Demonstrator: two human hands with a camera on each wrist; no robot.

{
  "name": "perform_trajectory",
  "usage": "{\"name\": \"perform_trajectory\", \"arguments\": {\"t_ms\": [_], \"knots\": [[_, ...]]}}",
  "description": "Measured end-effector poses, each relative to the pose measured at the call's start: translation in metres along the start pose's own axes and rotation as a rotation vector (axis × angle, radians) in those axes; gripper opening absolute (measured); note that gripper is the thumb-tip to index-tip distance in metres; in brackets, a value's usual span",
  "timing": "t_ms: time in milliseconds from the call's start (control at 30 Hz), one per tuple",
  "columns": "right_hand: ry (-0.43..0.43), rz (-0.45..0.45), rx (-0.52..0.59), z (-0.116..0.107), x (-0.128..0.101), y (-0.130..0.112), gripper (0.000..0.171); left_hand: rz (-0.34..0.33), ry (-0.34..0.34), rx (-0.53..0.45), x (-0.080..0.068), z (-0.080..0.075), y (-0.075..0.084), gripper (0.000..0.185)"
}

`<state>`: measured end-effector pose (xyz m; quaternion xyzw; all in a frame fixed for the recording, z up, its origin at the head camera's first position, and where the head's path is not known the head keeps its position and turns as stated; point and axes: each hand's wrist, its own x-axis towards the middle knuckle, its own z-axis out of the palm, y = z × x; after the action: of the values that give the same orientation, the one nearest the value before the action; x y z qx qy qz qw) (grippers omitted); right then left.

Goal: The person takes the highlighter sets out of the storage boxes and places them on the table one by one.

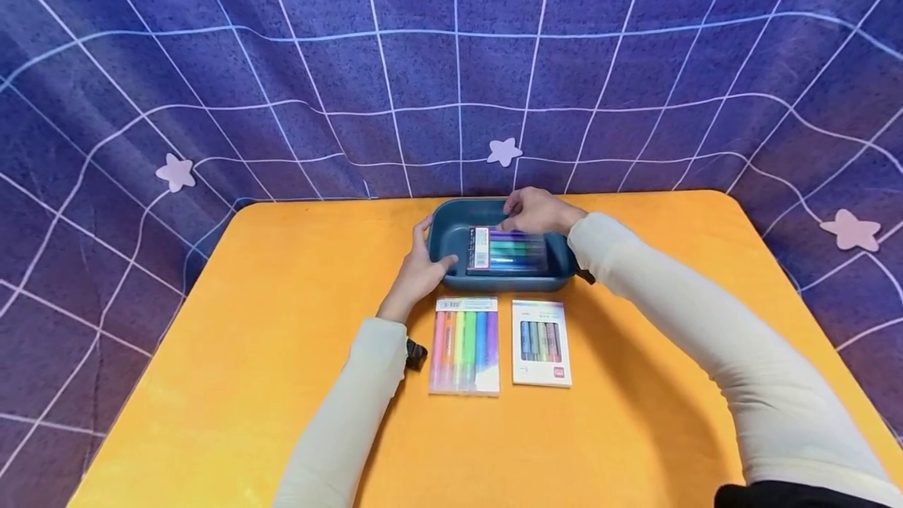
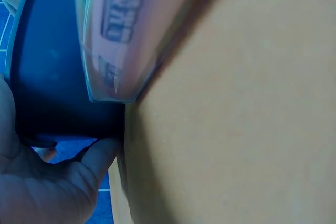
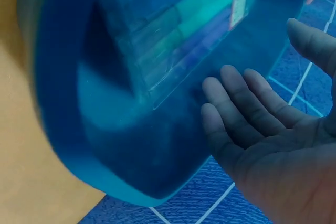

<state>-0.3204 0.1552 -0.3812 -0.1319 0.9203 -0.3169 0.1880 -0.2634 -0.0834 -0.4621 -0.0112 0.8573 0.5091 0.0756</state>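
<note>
Orange table (image 1: 282, 382), marker pack (image 1: 509, 249) lying crosswise in tray (image 1: 451, 222)

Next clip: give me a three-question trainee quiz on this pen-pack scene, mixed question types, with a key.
1. True or false: the pack of blue and green pens lies inside the teal tray.
2. How many pen packs lie on the orange table outside the tray?
3. Which hand grips the tray's side: A) left hand, B) right hand?

Key:
1. True.
2. Two: the rainbow highlighter pack and the small white pack.
3. A; the right hand is open, fingers relaxed.
</note>
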Motion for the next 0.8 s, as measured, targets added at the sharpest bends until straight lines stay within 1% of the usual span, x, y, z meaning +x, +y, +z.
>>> {"name": "perform_trajectory", "arguments": {"t_ms": [133,267,367,500,567,667,800], "knots": [[0.004,0.001,-0.021,0.002,0.006,0.001,0.045,0.001,0.006,0.007,0.001,0.0,-0.002,0.083],[0.012,-0.008,-0.018,0.002,0.009,0.002,0.045,-0.001,0.005,0.014,0.002,0.001,0.0,0.084],[-0.023,0.0,-0.041,0.0,0.012,0.002,0.05,0.005,0.011,0.012,0.002,0.001,0.002,0.084],[-0.116,0.02,-0.072,0.0,0.016,0.005,0.058,0.006,0.013,0.01,0.001,0.004,0.001,0.084],[-0.149,0.024,-0.087,0.001,0.018,0.007,0.059,-0.001,0.005,0.012,0.0,0.005,0.0,0.084],[-0.175,0.019,-0.116,0.002,0.02,0.009,0.059,-0.004,0.006,0.011,0.0,0.005,-0.002,0.084],[-0.18,0.014,-0.178,0.002,0.023,0.007,0.06,0.014,0.015,0.007,0.001,0.002,-0.002,0.084]]}}
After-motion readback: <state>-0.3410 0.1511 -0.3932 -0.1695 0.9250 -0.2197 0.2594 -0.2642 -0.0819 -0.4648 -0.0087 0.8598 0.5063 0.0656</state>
